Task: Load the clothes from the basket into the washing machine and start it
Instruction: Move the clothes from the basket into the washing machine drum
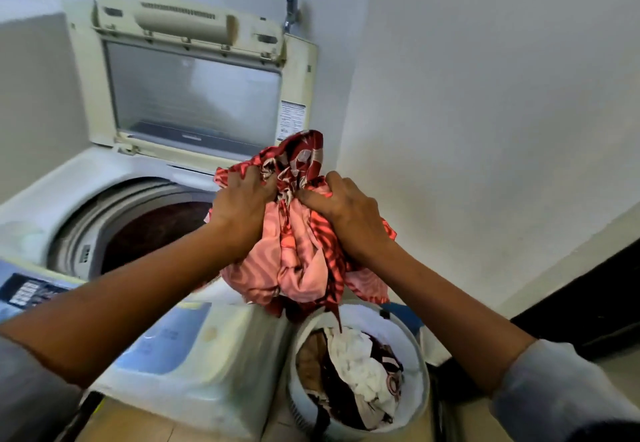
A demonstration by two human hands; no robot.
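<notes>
A bunched red and pink patterned cloth [298,261] hangs in the air between the washing machine [194,365] and the white round basket [412,344]. My left hand [242,206] grips its upper left part and my right hand [343,213] grips its upper right part. A dark tail of the cloth trails down into the basket, which holds white, brown and maroon clothes [360,372]. The machine's lid [194,95] stands upright and open. Its drum [152,233] is to the left of the cloth, with something dark red inside.
The machine's control panel [27,291] with buttons is at the lower left. A white wall [485,129] rises on the right, with a dark strip [588,303] low along it. A tap fitting [292,11] is fixed on the wall behind the lid.
</notes>
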